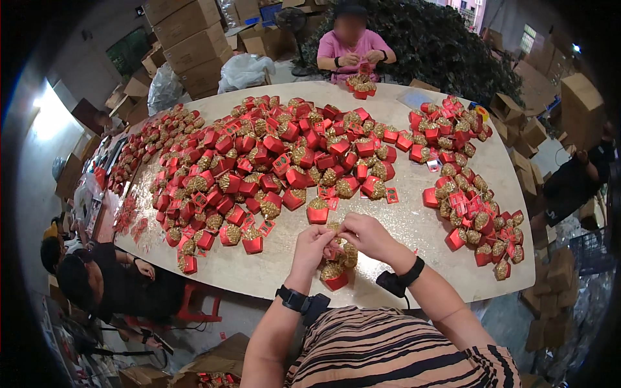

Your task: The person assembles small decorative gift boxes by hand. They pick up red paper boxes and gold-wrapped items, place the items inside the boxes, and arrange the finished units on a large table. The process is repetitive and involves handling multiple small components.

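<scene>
My left hand [312,249] and my right hand [363,234] are close together over the near edge of the table [414,223], fingers bent inward and pinching a small gold ornament [335,227] between them. I cannot tell exactly which fingers grip it, because my own knuckles hide it. Just below my hands a few finished pieces [337,270] lie on the table, gold glittery tops sitting in little red pots, touching each other.

Directly behind my hands, a single red pot [317,212] stands alone, and behind it spreads the big pile of red and gold ornaments [259,161] that covers the middle and left of the table. To my right there is a second pile [472,213], running along the right edge, well apart from my hands. A narrow row of the same pieces [139,152] lies far on the left.

Across the table a person in a pink shirt [352,46] works with both hands on a small heap [361,84]. At my left a person in dark clothes [123,284] sits low beside the table. Cardboard boxes [194,45] stand stacked behind
</scene>
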The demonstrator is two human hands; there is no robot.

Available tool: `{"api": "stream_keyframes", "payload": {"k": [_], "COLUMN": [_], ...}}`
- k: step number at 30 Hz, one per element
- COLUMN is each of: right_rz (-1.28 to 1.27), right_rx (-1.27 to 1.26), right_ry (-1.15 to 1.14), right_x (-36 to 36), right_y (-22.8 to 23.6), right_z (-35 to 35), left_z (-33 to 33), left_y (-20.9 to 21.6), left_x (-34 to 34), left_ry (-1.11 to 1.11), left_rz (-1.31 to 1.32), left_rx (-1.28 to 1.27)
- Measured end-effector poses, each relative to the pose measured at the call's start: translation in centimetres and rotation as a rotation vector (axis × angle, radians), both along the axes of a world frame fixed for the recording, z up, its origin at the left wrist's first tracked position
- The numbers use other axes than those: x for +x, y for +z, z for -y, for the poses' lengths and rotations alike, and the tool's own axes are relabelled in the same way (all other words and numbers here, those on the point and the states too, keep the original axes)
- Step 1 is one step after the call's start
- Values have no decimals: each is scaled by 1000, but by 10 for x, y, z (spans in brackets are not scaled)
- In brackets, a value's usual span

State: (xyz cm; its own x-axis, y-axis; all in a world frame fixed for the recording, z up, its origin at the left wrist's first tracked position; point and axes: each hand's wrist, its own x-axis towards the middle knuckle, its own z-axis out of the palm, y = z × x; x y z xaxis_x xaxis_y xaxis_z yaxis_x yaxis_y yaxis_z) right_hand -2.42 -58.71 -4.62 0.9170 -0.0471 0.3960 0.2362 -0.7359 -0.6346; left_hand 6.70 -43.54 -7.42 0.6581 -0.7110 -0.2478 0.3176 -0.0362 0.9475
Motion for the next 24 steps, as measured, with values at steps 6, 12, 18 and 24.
{"api": "stream_keyframes", "payload": {"k": [6, 12, 18, 24], "right_rz": [-8, -165, -274, -315], "right_rx": [118, 404, 734, 720], "right_ry": [-38, -107, -61, -70], "right_x": [6, 4, 4, 6], "right_y": [-10, -20, -35, -39], "right_z": [-1, -1, 3, 5], "left_z": [0, -3, -6, -5], "left_y": [-10, -12, -9, -5], "left_x": [0, -2, -3, -2], "left_ry": [15, 4, -25, -52], "left_rz": [-115, -146, -169, -148], "left_rx": [-58, -70, -9, 49]}}
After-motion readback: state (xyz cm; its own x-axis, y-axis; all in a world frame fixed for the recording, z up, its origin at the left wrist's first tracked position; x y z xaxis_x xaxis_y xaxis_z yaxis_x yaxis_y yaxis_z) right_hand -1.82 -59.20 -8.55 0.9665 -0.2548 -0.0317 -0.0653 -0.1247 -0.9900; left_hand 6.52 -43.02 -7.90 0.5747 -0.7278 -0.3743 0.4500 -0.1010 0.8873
